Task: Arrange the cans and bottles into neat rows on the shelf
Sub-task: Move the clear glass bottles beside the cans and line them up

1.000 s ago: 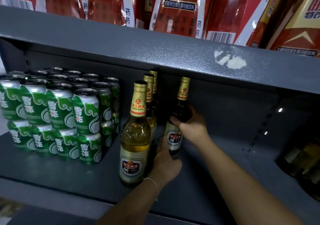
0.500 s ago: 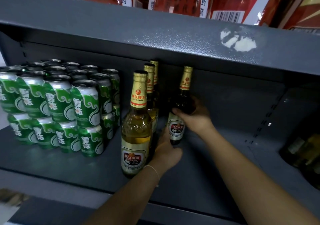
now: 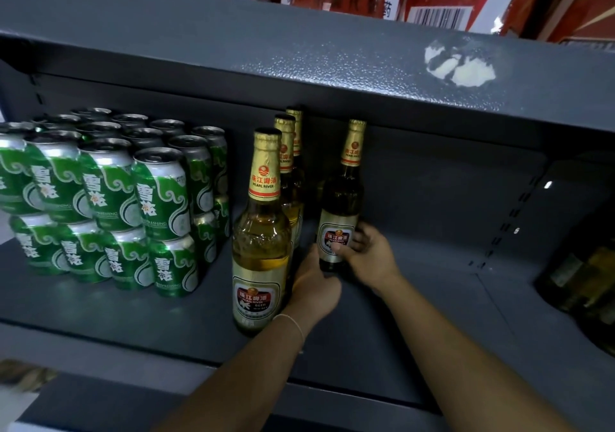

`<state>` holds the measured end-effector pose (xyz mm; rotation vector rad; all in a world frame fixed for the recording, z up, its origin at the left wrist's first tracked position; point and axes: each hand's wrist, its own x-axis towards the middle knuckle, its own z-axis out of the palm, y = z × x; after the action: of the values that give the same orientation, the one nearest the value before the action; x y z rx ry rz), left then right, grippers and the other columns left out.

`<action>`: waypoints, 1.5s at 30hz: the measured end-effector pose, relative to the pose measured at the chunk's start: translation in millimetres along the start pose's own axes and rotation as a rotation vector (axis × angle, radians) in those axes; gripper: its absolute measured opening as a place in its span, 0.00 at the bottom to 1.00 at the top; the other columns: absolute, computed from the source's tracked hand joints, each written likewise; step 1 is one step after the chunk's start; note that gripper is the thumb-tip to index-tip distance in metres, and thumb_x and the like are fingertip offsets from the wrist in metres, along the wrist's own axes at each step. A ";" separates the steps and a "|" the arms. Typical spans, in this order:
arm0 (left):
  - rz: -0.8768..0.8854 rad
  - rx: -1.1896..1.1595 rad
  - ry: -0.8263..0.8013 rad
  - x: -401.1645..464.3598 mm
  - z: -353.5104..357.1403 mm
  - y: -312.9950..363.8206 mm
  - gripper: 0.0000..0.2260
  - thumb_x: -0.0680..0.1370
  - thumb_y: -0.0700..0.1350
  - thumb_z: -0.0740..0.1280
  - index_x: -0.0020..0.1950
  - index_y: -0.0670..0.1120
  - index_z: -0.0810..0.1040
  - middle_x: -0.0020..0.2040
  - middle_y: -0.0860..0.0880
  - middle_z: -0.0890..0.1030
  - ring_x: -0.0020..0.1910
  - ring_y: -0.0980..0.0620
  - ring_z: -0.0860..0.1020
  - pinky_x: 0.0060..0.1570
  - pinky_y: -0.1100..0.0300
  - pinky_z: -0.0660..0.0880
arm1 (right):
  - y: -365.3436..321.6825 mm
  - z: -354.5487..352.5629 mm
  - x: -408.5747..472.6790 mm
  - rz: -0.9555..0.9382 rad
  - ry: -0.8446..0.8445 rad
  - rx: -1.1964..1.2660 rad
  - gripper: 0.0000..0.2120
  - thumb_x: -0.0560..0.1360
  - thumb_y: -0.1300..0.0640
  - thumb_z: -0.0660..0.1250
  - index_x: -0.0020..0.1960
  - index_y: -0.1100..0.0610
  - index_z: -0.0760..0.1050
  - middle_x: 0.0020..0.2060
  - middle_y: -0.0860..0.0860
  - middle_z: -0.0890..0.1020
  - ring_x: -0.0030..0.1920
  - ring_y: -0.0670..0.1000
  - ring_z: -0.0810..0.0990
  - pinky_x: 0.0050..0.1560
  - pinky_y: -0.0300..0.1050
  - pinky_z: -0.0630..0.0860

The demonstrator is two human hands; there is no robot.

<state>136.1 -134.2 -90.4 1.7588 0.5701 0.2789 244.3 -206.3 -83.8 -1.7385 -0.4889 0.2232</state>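
Two tiers of green cans point(image 3: 113, 205), white Chinese characters on each, stand well left of the fingers, already squared up. Front bottle point(image 3: 261, 232), labelled "PEARL RIVER BEER", heads a file of three. Left hand point(image 3: 312, 285) sits between file and dark bottle point(image 3: 341, 205); finger state hidden. Right hand point(image 3: 369, 255) wraps that bottle's label, likely starting a second row on the shelf point(image 3: 416, 315).

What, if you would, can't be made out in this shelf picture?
- Head view: left hand fingers, hidden behind the front bottle.
- Held bottle base, covered by both hands; right hand grips its label.
- Dark bottles at the right: in shadow, cut off by the edge.
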 end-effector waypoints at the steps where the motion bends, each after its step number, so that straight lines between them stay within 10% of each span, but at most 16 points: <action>1: 0.009 0.010 0.009 -0.1 -0.1 0.3 0.34 0.73 0.33 0.59 0.77 0.54 0.61 0.69 0.48 0.71 0.68 0.48 0.70 0.70 0.51 0.66 | 1.4 0.6 0.6 -0.002 0.001 0.007 0.24 0.71 0.71 0.73 0.64 0.61 0.72 0.54 0.58 0.83 0.54 0.53 0.82 0.57 0.48 0.79; 22: 0.048 -0.010 0.036 1.5 2.4 -2.9 0.32 0.67 0.37 0.59 0.70 0.58 0.67 0.63 0.50 0.76 0.65 0.49 0.73 0.68 0.47 0.69 | 8.1 4.9 2.4 -0.041 0.026 0.010 0.28 0.70 0.68 0.75 0.68 0.62 0.71 0.55 0.57 0.83 0.57 0.53 0.83 0.62 0.55 0.78; 29: 0.023 0.069 0.033 -6.9 3.4 0.6 0.36 0.72 0.37 0.61 0.79 0.51 0.57 0.76 0.47 0.63 0.75 0.46 0.61 0.75 0.50 0.59 | 8.3 3.0 2.7 -0.036 0.004 -0.022 0.29 0.73 0.67 0.72 0.72 0.62 0.66 0.61 0.58 0.81 0.62 0.54 0.80 0.66 0.57 0.75; 33: 0.117 0.105 0.030 -10.5 8.0 2.3 0.31 0.71 0.36 0.61 0.74 0.51 0.66 0.67 0.46 0.73 0.66 0.46 0.71 0.65 0.58 0.68 | 2.6 -11.5 -4.5 -0.028 0.083 -0.019 0.31 0.77 0.64 0.69 0.76 0.62 0.61 0.68 0.61 0.74 0.66 0.54 0.76 0.69 0.49 0.71; 38: 0.231 0.071 -0.004 -15.5 26.0 15.5 0.27 0.73 0.32 0.60 0.73 0.44 0.67 0.67 0.49 0.73 0.67 0.50 0.71 0.67 0.59 0.66 | -5.3 -62.0 -26.4 -0.126 0.257 -0.075 0.20 0.79 0.61 0.66 0.70 0.64 0.70 0.48 0.48 0.81 0.44 0.39 0.78 0.50 0.28 0.73; 45: 0.439 0.079 -0.059 -24.2 107.7 61.2 0.18 0.79 0.34 0.60 0.70 0.38 0.71 0.66 0.42 0.76 0.65 0.47 0.75 0.63 0.64 0.67 | -15.4 -166.4 -77.2 -0.241 0.525 -0.160 0.12 0.79 0.62 0.66 0.61 0.65 0.75 0.42 0.45 0.79 0.38 0.29 0.77 0.44 0.24 0.71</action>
<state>180.4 -247.8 -57.7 1.9527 0.1473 0.5123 240.1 -385.1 -39.9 -1.7870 -0.3275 -0.4468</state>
